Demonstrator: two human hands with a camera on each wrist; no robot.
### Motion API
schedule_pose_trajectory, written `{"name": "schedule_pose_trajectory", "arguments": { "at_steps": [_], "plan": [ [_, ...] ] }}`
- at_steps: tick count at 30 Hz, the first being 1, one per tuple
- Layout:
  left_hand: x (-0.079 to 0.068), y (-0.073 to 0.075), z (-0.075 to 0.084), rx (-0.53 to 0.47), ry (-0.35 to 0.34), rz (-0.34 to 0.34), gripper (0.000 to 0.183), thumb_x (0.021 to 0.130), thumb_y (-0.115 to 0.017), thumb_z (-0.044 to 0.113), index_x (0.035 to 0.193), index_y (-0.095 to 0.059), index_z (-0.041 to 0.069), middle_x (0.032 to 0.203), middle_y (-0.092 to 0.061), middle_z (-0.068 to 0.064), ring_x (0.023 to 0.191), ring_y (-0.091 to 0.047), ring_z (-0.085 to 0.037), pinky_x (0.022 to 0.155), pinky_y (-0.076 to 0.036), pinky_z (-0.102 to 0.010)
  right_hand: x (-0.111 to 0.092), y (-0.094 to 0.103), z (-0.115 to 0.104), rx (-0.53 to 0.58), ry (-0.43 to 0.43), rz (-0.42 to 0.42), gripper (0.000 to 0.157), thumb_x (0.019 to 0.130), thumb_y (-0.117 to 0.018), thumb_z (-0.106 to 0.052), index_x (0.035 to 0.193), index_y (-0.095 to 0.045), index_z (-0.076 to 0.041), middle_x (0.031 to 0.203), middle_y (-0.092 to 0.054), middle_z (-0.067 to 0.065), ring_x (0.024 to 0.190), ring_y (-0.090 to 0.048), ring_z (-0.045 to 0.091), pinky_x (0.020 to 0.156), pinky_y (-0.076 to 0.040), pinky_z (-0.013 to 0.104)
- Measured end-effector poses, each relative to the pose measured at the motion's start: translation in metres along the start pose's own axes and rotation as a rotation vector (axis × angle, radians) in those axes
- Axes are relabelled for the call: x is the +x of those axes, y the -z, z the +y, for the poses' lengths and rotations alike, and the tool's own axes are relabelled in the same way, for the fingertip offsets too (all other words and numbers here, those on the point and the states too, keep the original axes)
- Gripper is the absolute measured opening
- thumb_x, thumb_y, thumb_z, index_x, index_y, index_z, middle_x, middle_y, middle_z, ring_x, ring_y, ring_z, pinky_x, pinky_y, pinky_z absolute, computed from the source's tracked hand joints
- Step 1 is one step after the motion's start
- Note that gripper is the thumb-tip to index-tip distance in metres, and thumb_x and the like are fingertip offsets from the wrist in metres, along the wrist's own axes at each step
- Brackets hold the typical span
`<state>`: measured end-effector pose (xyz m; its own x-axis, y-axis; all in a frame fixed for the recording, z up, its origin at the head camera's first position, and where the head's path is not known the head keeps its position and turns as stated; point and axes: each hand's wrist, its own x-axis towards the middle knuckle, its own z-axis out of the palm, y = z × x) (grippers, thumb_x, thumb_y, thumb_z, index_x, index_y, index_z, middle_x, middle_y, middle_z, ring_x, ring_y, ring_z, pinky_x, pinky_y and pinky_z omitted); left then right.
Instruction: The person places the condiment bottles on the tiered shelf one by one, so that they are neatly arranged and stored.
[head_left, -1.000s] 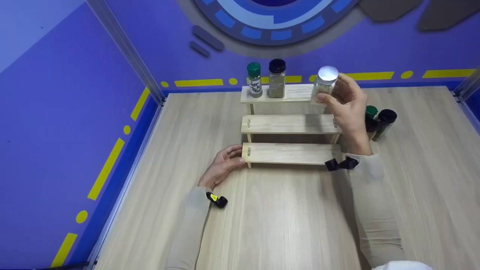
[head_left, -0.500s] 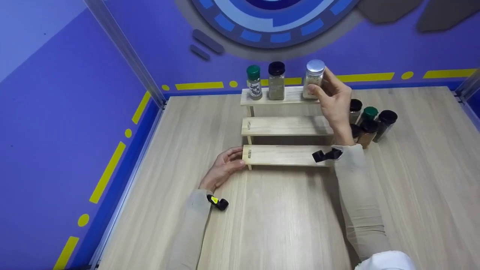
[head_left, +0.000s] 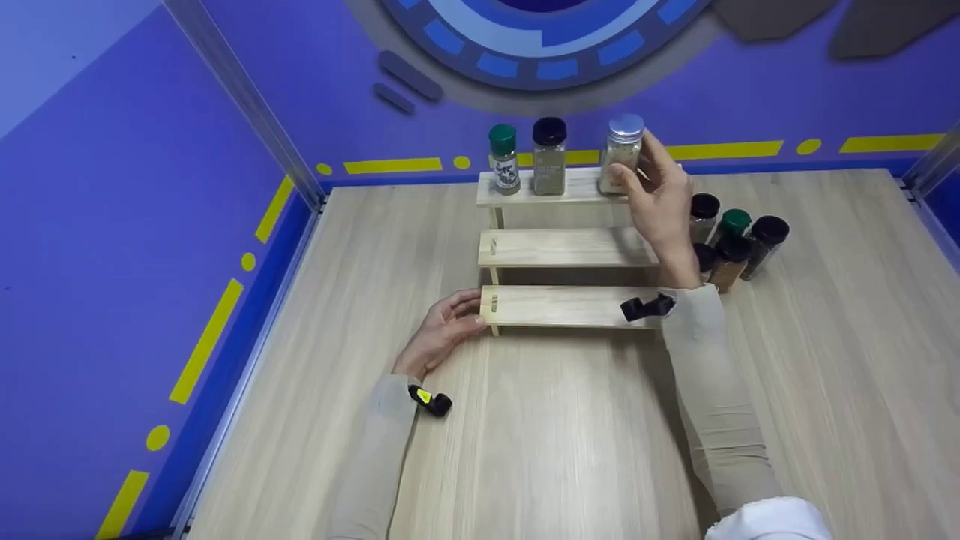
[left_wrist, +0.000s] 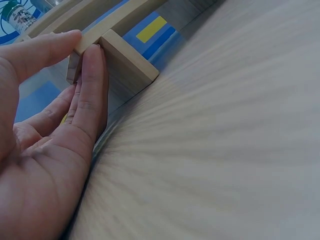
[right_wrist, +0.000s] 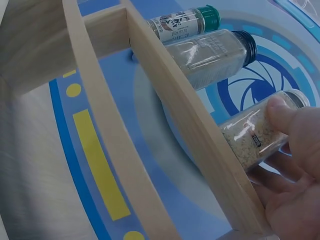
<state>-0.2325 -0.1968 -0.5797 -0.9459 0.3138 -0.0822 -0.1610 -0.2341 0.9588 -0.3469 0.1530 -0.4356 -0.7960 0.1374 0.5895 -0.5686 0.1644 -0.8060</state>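
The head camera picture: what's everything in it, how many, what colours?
Stepped wooden rack: 1, pale, mid-table
Round clear jar: 1, green lid, top shelf's left
Square clear jar: 1, black lid, beside it
Clear filled jar: 1, silver lid, further right
Clustered jars: 5, four black lids, one green, right of rack
Flat wooden table: 1, pale, under rack
Painted walls: 3, mostly blue-purple, back and sides
Metal posts: 2, grey, back corners
Unclear object: 1, white, bottom right
Sleeves: 2, beige, both arms
Wrist gadgets: 2, mostly black, on sleeves
Left hand: 1, pinching bottom shelf
Right hand: 1, holding silver-lidded jar
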Motion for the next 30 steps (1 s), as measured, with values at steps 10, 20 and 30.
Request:
{"name": "schedule_pose_trajectory", "arguments": {
  "at_steps": [10,20,30],
  "plan": [
    [0.003,-0.007,-0.003,-0.009,0.004,-0.025,0.064,0.096,-0.069,-0.006,0.155,-0.043,-0.008,0.149,-0.056,-0.019,0.121,-0.067,-0.018,0.099,-0.06,-0.028,-0.008,0.004,-0.017,-0.088,-0.043,-0.051,0.065,0.098,-0.075,-0.005,0.157,-0.049,0.0,0.153,-0.059,0.021,0.138,-0.062,0.035,0.116,-0.052,0.041],
    [0.002,-0.006,-0.002,0.009,-0.007,-0.021,0.065,0.095,-0.07,-0.006,0.154,-0.044,-0.009,0.151,-0.055,-0.023,0.122,-0.066,-0.02,0.102,-0.06,-0.031,-0.02,0.034,-0.012,-0.109,0.049,-0.048,0.067,0.095,-0.08,-0.008,0.155,-0.051,0.001,0.155,-0.059,0.013,0.143,-0.058,0.03,0.117,-0.051,0.041],
    [-0.002,0.0,0.001,0.01,0.005,-0.001,0.065,0.096,-0.069,-0.005,0.155,-0.044,-0.008,0.146,-0.058,-0.019,0.12,-0.067,-0.018,0.098,-0.06,-0.029,-0.044,0.118,-0.008,-0.34,-0.015,-0.037,0.063,0.096,-0.078,-0.003,0.154,-0.055,-0.004,0.154,-0.06,0.016,0.143,-0.057,0.032,0.119,-0.047,0.029]
  ]
}}
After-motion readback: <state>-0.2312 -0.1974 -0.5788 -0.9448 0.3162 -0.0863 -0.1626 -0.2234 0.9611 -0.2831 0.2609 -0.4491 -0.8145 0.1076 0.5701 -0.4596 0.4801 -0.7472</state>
